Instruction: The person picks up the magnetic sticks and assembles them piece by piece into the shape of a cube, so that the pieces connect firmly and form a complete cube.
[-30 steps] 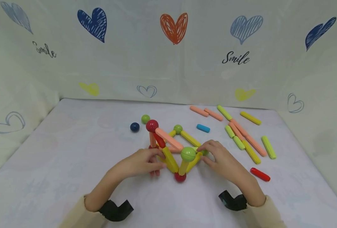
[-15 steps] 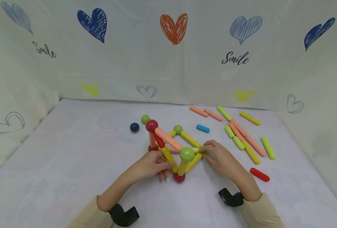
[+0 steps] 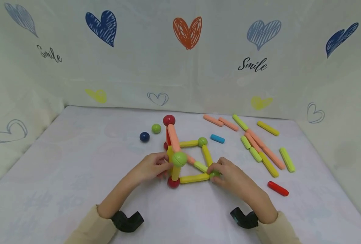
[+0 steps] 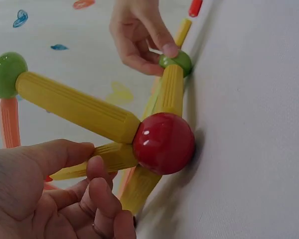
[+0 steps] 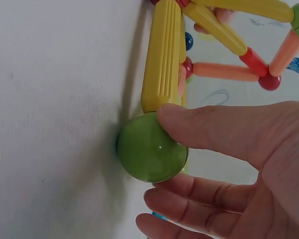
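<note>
Left hand (image 3: 152, 166) narrowly pinching yellow stick (image 4: 115, 156); right hand (image 3: 231, 175), thumb and fingers parted ball-wide, gripping green ball (image 5: 152, 149); frame (image 3: 191, 159) lying between fingers, both grips seemingly steadying it.

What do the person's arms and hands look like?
Left hand and right hand bare. Left sleeve and right sleeve plain beige, ending short of the hands. Bent black piece by left arm, second black piece by right; no cables visible.
</note>
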The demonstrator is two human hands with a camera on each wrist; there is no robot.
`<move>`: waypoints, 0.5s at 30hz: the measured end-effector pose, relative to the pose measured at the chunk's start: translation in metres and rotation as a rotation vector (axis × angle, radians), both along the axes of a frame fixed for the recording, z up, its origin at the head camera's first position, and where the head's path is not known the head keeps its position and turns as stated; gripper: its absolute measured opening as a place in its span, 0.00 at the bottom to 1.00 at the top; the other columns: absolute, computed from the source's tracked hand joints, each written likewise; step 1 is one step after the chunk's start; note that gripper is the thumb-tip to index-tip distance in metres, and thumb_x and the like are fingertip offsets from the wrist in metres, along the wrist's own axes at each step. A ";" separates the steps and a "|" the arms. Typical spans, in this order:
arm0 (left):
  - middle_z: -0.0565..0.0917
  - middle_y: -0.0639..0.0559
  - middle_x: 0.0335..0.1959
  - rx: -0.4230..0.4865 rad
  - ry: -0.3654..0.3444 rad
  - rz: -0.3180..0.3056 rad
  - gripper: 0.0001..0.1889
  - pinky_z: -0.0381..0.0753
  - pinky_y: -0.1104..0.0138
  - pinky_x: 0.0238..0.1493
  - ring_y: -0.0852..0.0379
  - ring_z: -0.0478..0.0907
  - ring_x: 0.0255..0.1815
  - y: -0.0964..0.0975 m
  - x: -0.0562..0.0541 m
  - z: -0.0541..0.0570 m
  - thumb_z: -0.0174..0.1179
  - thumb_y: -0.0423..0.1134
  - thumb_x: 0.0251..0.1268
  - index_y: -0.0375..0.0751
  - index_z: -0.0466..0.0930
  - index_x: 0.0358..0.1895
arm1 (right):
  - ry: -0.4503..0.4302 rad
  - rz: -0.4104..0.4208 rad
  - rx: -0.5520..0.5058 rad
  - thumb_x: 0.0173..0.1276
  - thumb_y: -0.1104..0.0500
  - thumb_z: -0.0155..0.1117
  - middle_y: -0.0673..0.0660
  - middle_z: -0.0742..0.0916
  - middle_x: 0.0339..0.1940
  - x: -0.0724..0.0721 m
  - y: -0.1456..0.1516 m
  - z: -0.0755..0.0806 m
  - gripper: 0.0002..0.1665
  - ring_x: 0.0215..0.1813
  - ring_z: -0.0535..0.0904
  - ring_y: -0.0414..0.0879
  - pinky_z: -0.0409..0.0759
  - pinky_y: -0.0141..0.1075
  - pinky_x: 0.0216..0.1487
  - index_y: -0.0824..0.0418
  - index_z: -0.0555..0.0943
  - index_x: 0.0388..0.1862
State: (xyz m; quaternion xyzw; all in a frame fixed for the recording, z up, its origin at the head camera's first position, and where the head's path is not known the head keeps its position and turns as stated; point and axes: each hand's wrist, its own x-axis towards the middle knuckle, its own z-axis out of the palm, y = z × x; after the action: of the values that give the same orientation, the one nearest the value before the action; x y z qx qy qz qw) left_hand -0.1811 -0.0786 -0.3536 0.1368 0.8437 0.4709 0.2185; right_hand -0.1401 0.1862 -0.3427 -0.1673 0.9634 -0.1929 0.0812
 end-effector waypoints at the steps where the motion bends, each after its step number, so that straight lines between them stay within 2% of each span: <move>1: 0.76 0.49 0.20 -0.005 0.000 0.018 0.09 0.71 0.69 0.28 0.56 0.71 0.21 -0.001 -0.002 0.000 0.55 0.40 0.66 0.38 0.75 0.41 | -0.003 0.000 0.004 0.57 0.61 0.69 0.49 0.75 0.34 0.001 -0.002 0.000 0.10 0.35 0.70 0.40 0.74 0.34 0.37 0.51 0.81 0.38; 8: 0.71 0.52 0.17 -0.051 0.036 0.136 0.10 0.65 0.70 0.25 0.58 0.67 0.20 -0.004 -0.010 -0.005 0.51 0.38 0.68 0.39 0.76 0.47 | 0.062 0.053 -0.018 0.57 0.60 0.69 0.48 0.74 0.33 0.004 -0.011 -0.005 0.12 0.34 0.69 0.39 0.72 0.30 0.35 0.53 0.80 0.41; 15: 0.70 0.52 0.17 -0.056 0.044 0.166 0.11 0.65 0.69 0.25 0.57 0.67 0.20 -0.004 -0.011 -0.007 0.51 0.38 0.67 0.39 0.76 0.48 | 0.061 0.032 -0.044 0.58 0.61 0.67 0.48 0.74 0.34 0.004 -0.013 -0.008 0.12 0.34 0.69 0.39 0.72 0.30 0.35 0.53 0.80 0.42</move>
State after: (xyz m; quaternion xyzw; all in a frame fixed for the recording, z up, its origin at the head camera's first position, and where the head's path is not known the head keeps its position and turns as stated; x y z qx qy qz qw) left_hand -0.1920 -0.0825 -0.3607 0.0707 0.8695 0.4606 0.1640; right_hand -0.1364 0.1728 -0.3508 -0.1904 0.9581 -0.2076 0.0511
